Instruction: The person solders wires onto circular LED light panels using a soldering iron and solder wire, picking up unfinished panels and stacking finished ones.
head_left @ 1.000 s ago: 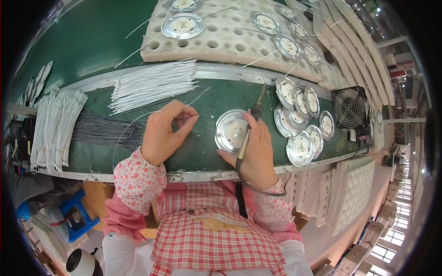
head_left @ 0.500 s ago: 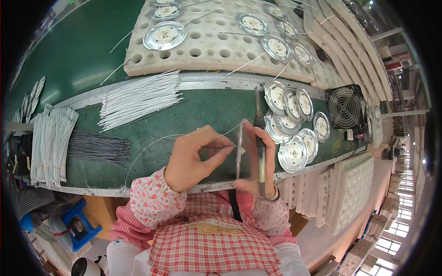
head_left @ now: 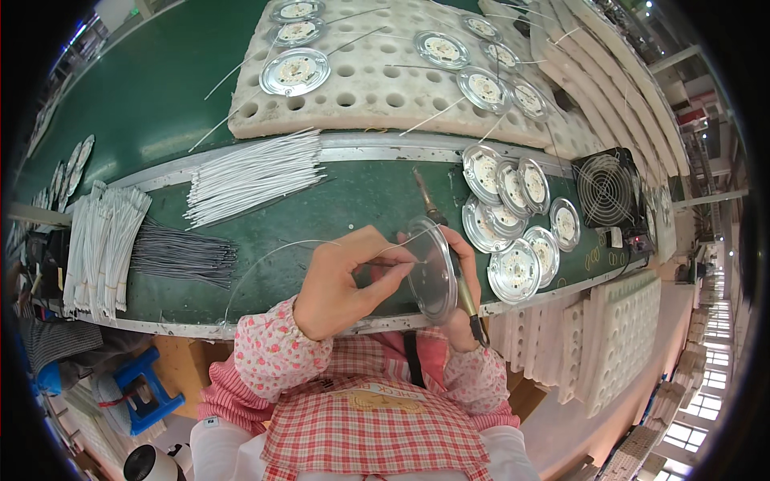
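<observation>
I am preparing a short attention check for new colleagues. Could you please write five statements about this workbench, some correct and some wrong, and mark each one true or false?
1. The right hand holds both a round disc and a soldering iron. True.
2. The left hand grips the black fan. False: it pinches a thin pale wire.
3. Several discs with wires lie on the white foam board. True.
4. The dark wires lie on the foam board. False: the dark wires lie on the green bench.
5. The held disc lies flat on the bench. False: it is tilted up in the hand.
</observation>
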`<state>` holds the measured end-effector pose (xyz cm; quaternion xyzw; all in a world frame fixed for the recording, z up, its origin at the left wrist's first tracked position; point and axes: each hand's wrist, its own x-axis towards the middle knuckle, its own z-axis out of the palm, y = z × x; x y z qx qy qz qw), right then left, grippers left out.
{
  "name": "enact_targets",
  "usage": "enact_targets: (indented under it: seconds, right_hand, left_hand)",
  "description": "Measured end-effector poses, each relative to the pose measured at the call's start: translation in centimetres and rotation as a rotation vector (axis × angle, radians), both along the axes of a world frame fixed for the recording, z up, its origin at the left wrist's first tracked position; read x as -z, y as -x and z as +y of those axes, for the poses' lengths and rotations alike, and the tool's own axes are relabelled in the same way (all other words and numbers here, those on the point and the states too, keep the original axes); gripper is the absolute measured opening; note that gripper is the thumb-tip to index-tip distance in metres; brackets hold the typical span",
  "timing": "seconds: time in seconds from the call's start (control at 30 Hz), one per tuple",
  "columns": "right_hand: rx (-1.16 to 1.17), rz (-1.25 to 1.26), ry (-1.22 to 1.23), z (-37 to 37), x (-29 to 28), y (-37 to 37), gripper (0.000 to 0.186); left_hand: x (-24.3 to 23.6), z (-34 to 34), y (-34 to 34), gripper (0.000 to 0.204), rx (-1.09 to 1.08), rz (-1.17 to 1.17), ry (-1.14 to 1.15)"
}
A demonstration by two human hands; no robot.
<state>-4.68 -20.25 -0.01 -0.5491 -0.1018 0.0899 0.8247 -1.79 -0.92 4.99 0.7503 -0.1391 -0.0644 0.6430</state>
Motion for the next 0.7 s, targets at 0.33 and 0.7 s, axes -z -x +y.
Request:
enact_targets:
  seconds: [0.33, 0.7]
  right_hand:
    - [0.124, -0.387, 0.540, 0.7, -0.9, 0.5, 0.114]
    - [0.362, -0.613, 1.083, 3.5, 0.1, 0.3, 0.104]
  left_hand:
    - [0.1, 0.2, 0.8, 0.018, -0.060, -0.238, -0.192]
    - [3.1, 0.3, -0.1, 0.031, -0.093, 0.209, -0.221]
